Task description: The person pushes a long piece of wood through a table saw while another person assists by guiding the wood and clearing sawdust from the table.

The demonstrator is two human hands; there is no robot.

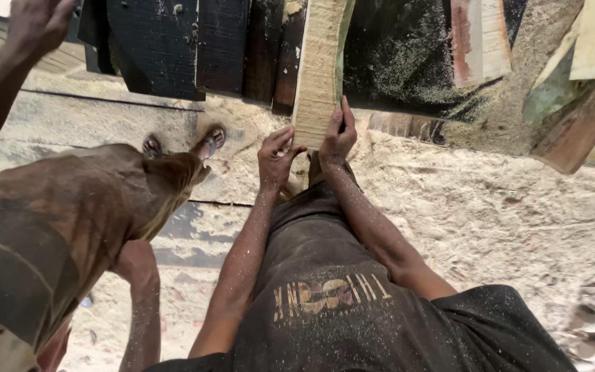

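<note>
A pale, rough-sawn wooden plank (319, 62) stands on edge, running up and away from me over a dark, sawdust-strewn surface (394, 55). My left hand (277, 160) grips the plank's near end from the left. From the other side my right hand (339, 134) presses against the same end, fingers laid up along its edge. Both of my forearms are dusted with sawdust, and my dark shirt fills the bottom of the view.
Another person in brown clothes (70, 220) bends at my left, sandalled feet (182, 143) on the floor, one hand (39, 24) raised at top left. Dark boards (173, 41) lean at the top. Offcuts (587, 103) lie at right. Sawdust covers the ground (504, 220).
</note>
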